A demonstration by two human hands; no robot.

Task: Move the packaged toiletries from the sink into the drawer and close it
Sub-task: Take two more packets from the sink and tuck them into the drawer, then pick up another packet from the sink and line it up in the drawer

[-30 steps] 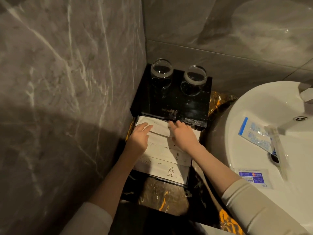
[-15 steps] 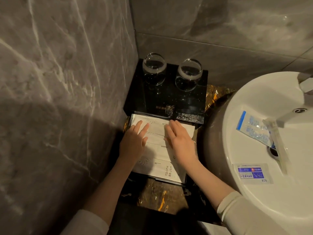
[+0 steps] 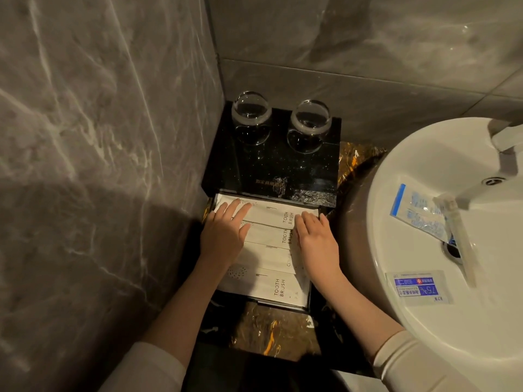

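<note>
The black drawer (image 3: 283,302) stands pulled out under a black box, filled with several white packets (image 3: 271,261) marked TOOTH BRUSH and COMB. My left hand (image 3: 225,236) lies flat on the packets' left ends, fingers spread. My right hand (image 3: 317,241) lies flat on their right ends. In the white sink (image 3: 424,329) to the right lie a clear packet with a blue edge (image 3: 418,213), a slim clear-wrapped stick (image 3: 457,239) and a white and blue sachet (image 3: 417,287).
Two upturned glasses (image 3: 250,114) (image 3: 310,121) stand on the black box (image 3: 271,165) in the corner. Grey marble walls close off the left and back. A tap (image 3: 506,142) juts over the sink. The dark marbled counter (image 3: 271,329) shows below the drawer.
Both hands have slid apart along the packets and a little toward me, uncovering the printed labels between them. The sink items have not moved.
</note>
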